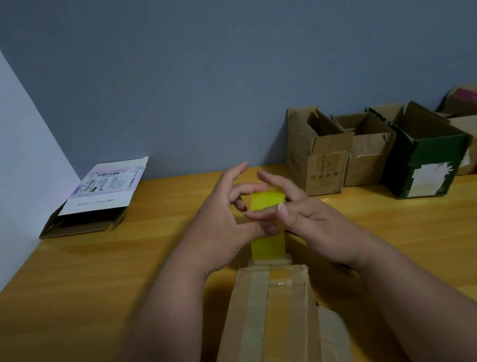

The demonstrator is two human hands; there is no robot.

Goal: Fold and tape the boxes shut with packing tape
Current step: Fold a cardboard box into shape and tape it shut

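Your left hand (223, 227) and right hand (295, 209) both pinch a yellow strip of tape (268, 243) stretched up from the far end of the closed box (274, 326) lying in front of you on the table (90, 284). The roll itself seems hidden behind your fingers. Open boxes (364, 147) stand far right by the wall.
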